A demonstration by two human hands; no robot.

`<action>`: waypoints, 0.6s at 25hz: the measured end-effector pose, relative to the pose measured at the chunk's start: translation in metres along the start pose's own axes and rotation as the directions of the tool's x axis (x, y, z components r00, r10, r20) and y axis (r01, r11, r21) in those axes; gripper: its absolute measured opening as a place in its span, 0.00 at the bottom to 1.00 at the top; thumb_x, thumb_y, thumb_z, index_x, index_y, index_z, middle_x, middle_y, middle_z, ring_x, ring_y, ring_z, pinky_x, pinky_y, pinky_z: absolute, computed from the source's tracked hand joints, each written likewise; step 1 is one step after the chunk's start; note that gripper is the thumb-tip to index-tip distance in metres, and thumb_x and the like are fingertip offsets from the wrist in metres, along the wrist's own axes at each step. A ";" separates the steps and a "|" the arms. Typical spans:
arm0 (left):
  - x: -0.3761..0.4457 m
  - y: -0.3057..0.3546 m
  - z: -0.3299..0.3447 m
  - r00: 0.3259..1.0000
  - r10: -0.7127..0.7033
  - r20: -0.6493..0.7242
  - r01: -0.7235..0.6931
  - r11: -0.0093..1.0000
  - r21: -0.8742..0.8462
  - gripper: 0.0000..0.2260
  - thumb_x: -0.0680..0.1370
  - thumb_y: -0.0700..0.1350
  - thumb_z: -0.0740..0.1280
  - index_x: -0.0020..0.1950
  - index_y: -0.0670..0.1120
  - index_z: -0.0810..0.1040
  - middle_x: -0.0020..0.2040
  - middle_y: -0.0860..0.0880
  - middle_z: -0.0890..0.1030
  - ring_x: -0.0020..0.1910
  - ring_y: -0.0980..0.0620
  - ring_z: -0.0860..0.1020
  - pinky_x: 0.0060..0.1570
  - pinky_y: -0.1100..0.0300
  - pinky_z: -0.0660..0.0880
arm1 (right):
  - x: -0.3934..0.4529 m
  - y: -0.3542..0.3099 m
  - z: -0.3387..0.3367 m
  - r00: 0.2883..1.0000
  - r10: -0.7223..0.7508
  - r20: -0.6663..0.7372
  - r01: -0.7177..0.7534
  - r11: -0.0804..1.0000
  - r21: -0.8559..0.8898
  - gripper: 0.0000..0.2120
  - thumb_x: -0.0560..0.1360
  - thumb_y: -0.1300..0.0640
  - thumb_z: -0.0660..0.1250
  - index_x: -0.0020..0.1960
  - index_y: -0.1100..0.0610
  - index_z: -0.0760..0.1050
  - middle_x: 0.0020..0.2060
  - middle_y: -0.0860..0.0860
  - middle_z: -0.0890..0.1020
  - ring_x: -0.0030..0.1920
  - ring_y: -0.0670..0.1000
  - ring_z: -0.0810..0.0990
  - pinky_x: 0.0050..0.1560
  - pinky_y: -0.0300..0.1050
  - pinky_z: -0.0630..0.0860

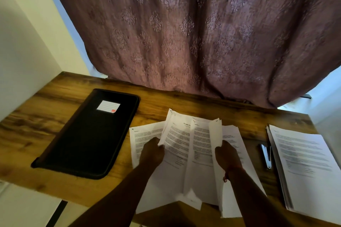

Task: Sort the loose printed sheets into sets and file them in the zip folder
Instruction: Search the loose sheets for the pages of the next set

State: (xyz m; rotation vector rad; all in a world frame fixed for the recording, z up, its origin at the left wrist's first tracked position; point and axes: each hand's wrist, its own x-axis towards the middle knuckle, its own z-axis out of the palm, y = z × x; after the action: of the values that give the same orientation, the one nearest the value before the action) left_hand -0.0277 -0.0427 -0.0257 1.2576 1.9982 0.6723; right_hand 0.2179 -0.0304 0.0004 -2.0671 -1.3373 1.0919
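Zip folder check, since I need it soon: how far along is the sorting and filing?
Done, apparently: one stack lies squared at the right beside a stapler. In hand: the left hand and right hand each grip an edge of raised sheets, above more loose pages. Left: the zip folder lies closed, nothing filed.

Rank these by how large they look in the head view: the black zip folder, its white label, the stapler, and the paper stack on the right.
1. Black zip folder
2. Paper stack, cut off by the frame edge, so its rank against the folder is unsure
3. Stapler
4. White label
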 end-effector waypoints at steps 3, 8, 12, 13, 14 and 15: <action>-0.004 0.001 -0.007 0.992 -0.082 -0.097 0.072 0.992 -0.105 0.12 0.82 0.46 0.63 0.64 0.45 0.77 0.63 0.45 0.79 0.61 0.42 0.78 0.61 0.46 0.74 | -0.005 0.000 -0.001 1.000 -0.019 0.003 0.019 1.000 0.004 0.07 0.79 0.63 0.61 0.53 0.53 0.71 0.47 0.50 0.77 0.51 0.52 0.76 0.56 0.53 0.76; -0.017 0.018 -0.038 0.943 0.072 -0.326 -0.102 0.992 -0.077 0.15 0.82 0.54 0.59 0.59 0.45 0.75 0.55 0.46 0.82 0.52 0.45 0.81 0.49 0.49 0.80 | -0.007 0.001 -0.003 1.000 -0.014 0.014 0.014 1.000 0.028 0.06 0.79 0.62 0.62 0.53 0.53 0.72 0.46 0.50 0.78 0.52 0.53 0.77 0.58 0.56 0.77; -0.033 0.069 -0.069 0.798 0.341 -0.496 -0.458 0.879 -0.133 0.14 0.82 0.54 0.59 0.55 0.46 0.76 0.52 0.50 0.82 0.48 0.56 0.80 0.46 0.59 0.78 | -0.011 -0.003 -0.008 0.999 0.013 -0.036 -0.010 0.996 0.084 0.06 0.79 0.62 0.62 0.50 0.52 0.72 0.42 0.48 0.76 0.51 0.55 0.78 0.57 0.54 0.76; -0.038 0.085 -0.075 0.785 0.355 -0.507 -0.512 0.833 -0.210 0.11 0.82 0.52 0.60 0.54 0.46 0.76 0.52 0.53 0.82 0.49 0.60 0.80 0.47 0.62 0.77 | -0.011 -0.004 -0.011 0.998 0.019 -0.053 -0.014 0.995 0.100 0.05 0.79 0.62 0.62 0.50 0.53 0.72 0.42 0.49 0.76 0.51 0.55 0.77 0.57 0.54 0.75; -0.042 0.099 -0.079 0.780 0.347 -0.521 -0.543 0.789 -0.288 0.09 0.83 0.50 0.60 0.54 0.47 0.75 0.52 0.55 0.81 0.50 0.63 0.79 0.49 0.67 0.77 | -0.010 -0.004 -0.014 0.997 0.019 -0.069 -0.011 0.994 0.113 0.05 0.79 0.61 0.61 0.52 0.54 0.72 0.43 0.51 0.77 0.52 0.56 0.77 0.57 0.55 0.75; -0.046 0.111 -0.082 0.781 0.323 -0.535 -0.554 0.752 -0.356 0.07 0.83 0.49 0.60 0.54 0.46 0.75 0.52 0.56 0.81 0.50 0.65 0.79 0.49 0.70 0.76 | -0.010 -0.004 -0.019 0.996 0.010 -0.084 0.001 0.992 0.126 0.05 0.80 0.61 0.61 0.55 0.54 0.73 0.46 0.53 0.78 0.53 0.57 0.77 0.59 0.57 0.75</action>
State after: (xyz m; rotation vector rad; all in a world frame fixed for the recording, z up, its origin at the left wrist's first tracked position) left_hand -0.0136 -0.0460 0.1187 1.3427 1.6546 1.7416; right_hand 0.2288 -0.0361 0.0183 -2.0026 -1.1927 1.0504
